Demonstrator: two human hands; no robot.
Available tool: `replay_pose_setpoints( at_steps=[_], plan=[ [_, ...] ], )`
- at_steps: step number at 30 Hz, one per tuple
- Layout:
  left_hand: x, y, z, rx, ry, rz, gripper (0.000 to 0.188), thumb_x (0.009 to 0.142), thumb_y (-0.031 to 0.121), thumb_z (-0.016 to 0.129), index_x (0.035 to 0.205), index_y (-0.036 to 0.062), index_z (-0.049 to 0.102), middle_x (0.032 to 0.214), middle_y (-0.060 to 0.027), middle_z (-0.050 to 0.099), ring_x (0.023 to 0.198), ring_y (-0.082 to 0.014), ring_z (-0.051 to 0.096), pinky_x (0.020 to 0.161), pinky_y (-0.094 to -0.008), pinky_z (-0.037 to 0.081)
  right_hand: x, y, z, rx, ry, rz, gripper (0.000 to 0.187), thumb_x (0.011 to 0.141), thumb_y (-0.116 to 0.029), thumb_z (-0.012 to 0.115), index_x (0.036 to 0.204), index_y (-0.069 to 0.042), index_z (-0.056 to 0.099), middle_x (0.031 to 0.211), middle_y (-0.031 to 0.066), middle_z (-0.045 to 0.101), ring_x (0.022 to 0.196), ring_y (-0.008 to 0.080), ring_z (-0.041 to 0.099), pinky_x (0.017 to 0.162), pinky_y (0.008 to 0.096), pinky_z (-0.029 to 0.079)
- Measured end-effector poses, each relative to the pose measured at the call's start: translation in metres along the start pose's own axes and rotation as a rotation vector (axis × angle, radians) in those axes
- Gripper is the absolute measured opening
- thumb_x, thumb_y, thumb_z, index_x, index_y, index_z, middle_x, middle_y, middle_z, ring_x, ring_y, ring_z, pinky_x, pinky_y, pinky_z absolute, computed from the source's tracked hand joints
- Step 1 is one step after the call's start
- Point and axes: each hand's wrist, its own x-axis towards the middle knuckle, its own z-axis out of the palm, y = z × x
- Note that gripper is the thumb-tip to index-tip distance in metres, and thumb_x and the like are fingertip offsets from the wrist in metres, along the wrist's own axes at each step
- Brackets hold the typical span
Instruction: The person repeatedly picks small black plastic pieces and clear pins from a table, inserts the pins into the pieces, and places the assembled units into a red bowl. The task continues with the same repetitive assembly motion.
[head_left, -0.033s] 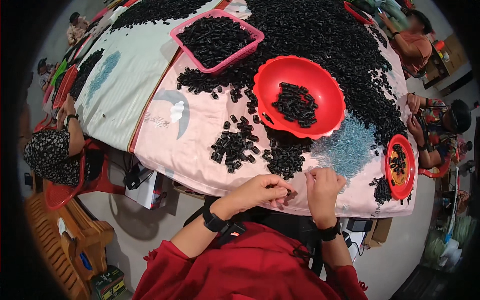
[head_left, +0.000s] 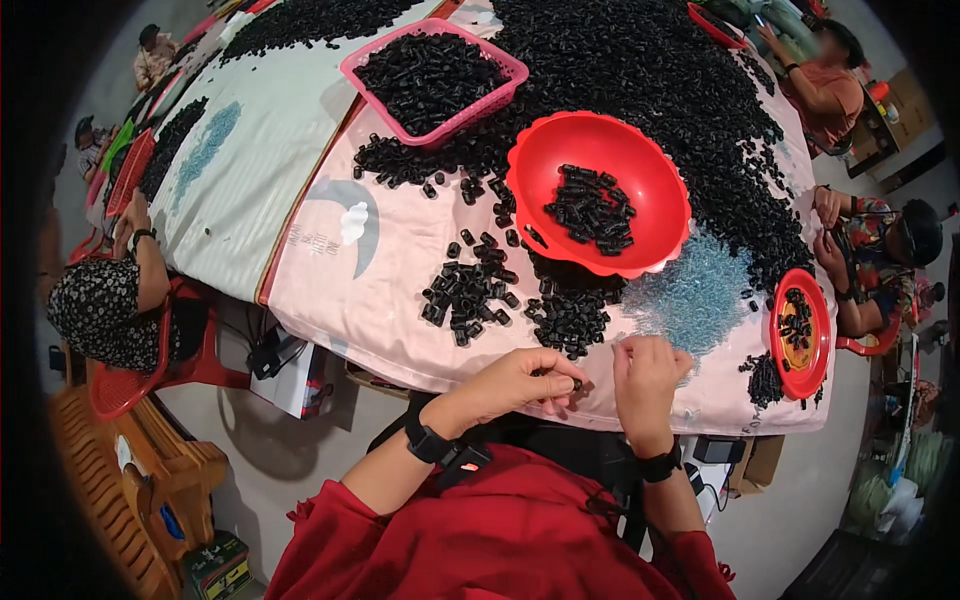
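Observation:
My left hand (head_left: 505, 386) is over the table's near edge, its fingers curled round a small black plastic piece (head_left: 577, 385) that peeks out at the fingertips. My right hand (head_left: 650, 388) is just to the right, apart from the left one, with thumb and fingers pinched together; what is between them, if anything, is hidden. Beyond the hands lie a small heap of short black cylinders (head_left: 572, 322) and a looser group of black cylinders (head_left: 468, 298). A pile of thin, clear bluish pieces (head_left: 695, 290) spreads just past my right hand. Farther back stands a red scalloped bowl (head_left: 540, 150) holding several longer black pieces.
A pink basket (head_left: 432, 135) full of black pieces stands at the far left of the bowl. A huge black heap (head_left: 620, 60) covers the table's back. A red oval tray (head_left: 822, 345) sits at the right edge. People (head_left: 880, 250) work along both sides.

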Motion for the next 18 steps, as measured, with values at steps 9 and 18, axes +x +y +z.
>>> replay_pose_setpoints(
  at_steps=[9, 18],
  plan=[
    [-0.001, 0.004, 0.002, -0.045, -0.004, -0.02, 0.032, 0.11, 0.018, 0.065, 0.138, 0.0025, 0.066, 0.114, -0.0046, 0.074, 0.098, -0.0108, 0.073, 0.089, -0.0276, 0.062, -0.006, 0.003, -0.013, 0.137, 0.015, 0.073, 0.015, 0.089, -0.005, 0.076, 0.097, -0.01, 0.065, 0.09, 0.0038, 0.063, 0.086, 0.0247, 0.061, 0.092, 0.0425, 0.036],
    [-0.002, 0.003, 0.003, -0.022, -0.011, -0.03, 0.031, 0.11, 0.019, 0.065, 0.136, 0.001, 0.066, 0.119, -0.0065, 0.074, 0.102, -0.0121, 0.072, 0.092, -0.0284, 0.061, -0.003, -0.031, -0.034, 0.491, -0.082, -0.001, 0.003, 0.098, -0.008, 0.072, 0.1, -0.009, 0.069, 0.091, 0.0036, 0.065, 0.084, 0.0213, 0.057, 0.093, 0.0389, 0.036]
  ],
)
